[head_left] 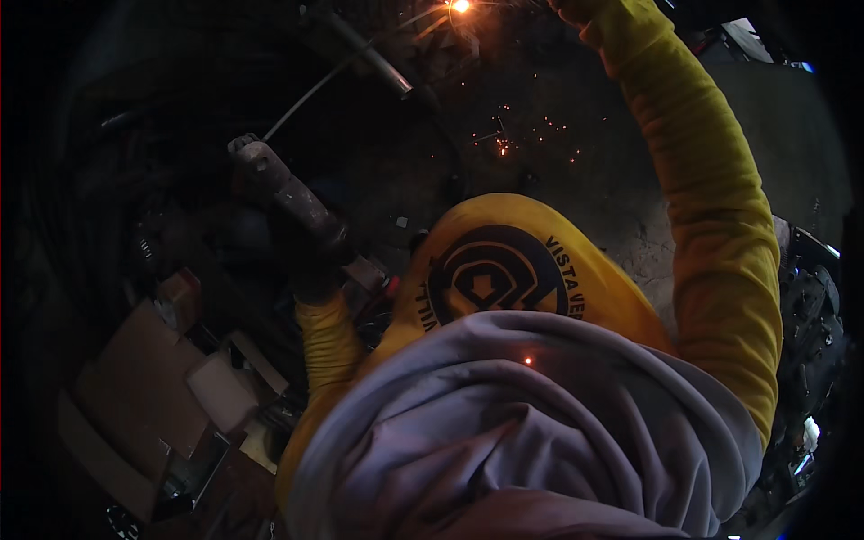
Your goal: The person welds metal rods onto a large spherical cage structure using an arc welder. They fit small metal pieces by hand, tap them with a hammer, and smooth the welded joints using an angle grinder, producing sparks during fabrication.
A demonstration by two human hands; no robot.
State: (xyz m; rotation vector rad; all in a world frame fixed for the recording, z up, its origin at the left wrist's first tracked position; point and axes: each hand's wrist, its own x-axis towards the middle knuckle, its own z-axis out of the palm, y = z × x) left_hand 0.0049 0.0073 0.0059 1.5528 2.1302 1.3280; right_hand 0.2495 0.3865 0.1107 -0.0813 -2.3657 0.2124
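My left hand (304, 261), dark and hard to make out, is closed round a worn welding electrode holder (301, 200). A thin welding rod (315, 88) sticks out of the holder's head and slants up to the right. At the top edge a bright orange welding arc (461, 5) glows, close to the rod's far end. A metal tube (371, 56) lies below and left of the glow. My right arm, in a yellow sleeve, reaches up to the top edge. Only part of my right hand (569, 11) shows there, right of the arc; its fingers are cut off.
Sparks (502, 147) scatter over the dark floor (621, 171). At lower left lie cardboard pieces (135, 387) and a small open box (222, 389). Dark clutter (805, 351) lines the right side. Grey cloth (540, 432) hangs over my yellow shirt, an orange glowing spot on it.
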